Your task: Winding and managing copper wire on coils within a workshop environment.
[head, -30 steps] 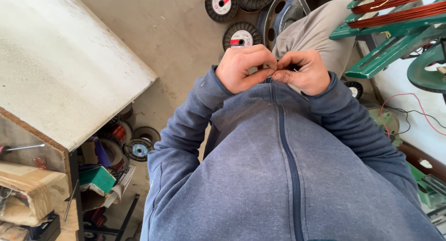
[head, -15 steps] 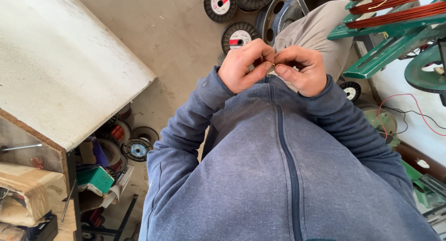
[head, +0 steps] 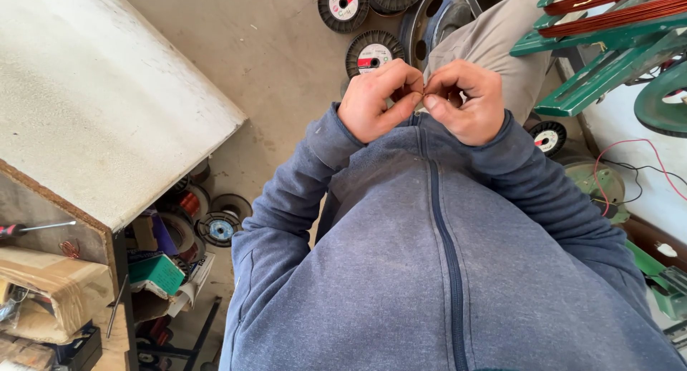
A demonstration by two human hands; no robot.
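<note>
Above the zipper (head: 442, 221) of our blue hoodie (head: 444, 271), we hold both hands together, knuckles up and fingertips meeting. Our left hand (head: 379, 99) is curled closed, thumb pressed along its forefinger, and our right hand (head: 461, 99) is curled the same way, thumb tip touching the left one. Between the thumb tips we pinch a thin copper wire (head: 424, 94); only a short glint of it shows, and we cannot tell how far it runs.

Beneath our hands lies a concrete floor (head: 272, 63). Three black spools (head: 373, 55) with white labels lie on it just beyond our left hand, beside a metal rim (head: 429, 20). Our knee, in beige trousers (head: 494, 45), rises behind our right hand. To the right stands a green frame (head: 594, 77) wound with copper coils (head: 615, 13); near it lie a smaller spool (head: 549, 137) and a red lead (head: 630, 156) on a pale surface.

To the left a white tabletop (head: 100, 106) juts toward us. Under its edge sit more spools (head: 218, 228), a green box (head: 157, 273), a wooden block (head: 50, 285) and a screwdriver (head: 32, 228) with a red handle.
</note>
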